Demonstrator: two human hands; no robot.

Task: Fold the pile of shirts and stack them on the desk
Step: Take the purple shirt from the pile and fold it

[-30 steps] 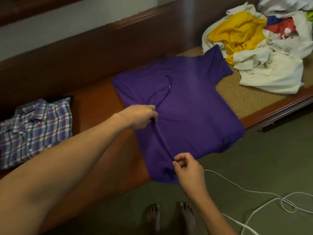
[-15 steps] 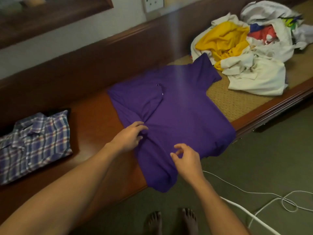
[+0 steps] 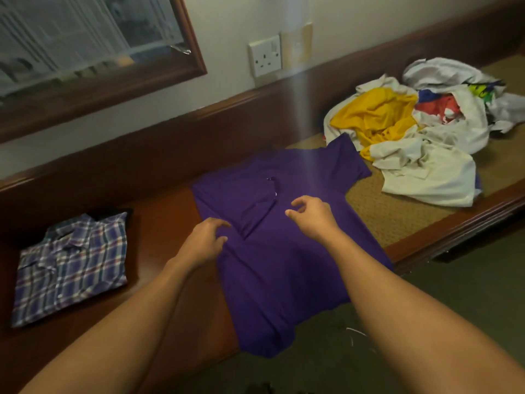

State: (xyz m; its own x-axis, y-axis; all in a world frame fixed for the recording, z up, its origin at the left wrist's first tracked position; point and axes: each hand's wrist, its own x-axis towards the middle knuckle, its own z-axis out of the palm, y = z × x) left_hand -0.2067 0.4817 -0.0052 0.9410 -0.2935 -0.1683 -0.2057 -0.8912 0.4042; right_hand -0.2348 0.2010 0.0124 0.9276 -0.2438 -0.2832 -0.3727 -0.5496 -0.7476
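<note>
A purple polo shirt [image 3: 287, 263] lies flat on the wooden desk [image 3: 159, 223], its left side folded inward and its hem hanging over the front edge. My left hand [image 3: 206, 241] rests on the shirt's folded left edge with its fingers loosely bent. Just above the middle of the shirt, below the collar, my right hand [image 3: 311, 217] hovers with relaxed, curled fingers and holds nothing. A folded plaid shirt [image 3: 71, 265] lies on the desk at the left. The pile of unfolded shirts [image 3: 420, 143], yellow, white and red, sits at the back right.
A woven mat [image 3: 392, 211] covers the desk's right part under the pile. The wall behind carries a socket [image 3: 265, 56] and a wood-framed mirror [image 3: 93, 66]. Green carpet [image 3: 454, 285] lies below the desk edge, with a bit of white cable [image 3: 353, 334] on it.
My right hand let go of the shirt's lower edge and rose to its middle. My left hand released its pinch on the fold and now rests there. The view tilted upward.
</note>
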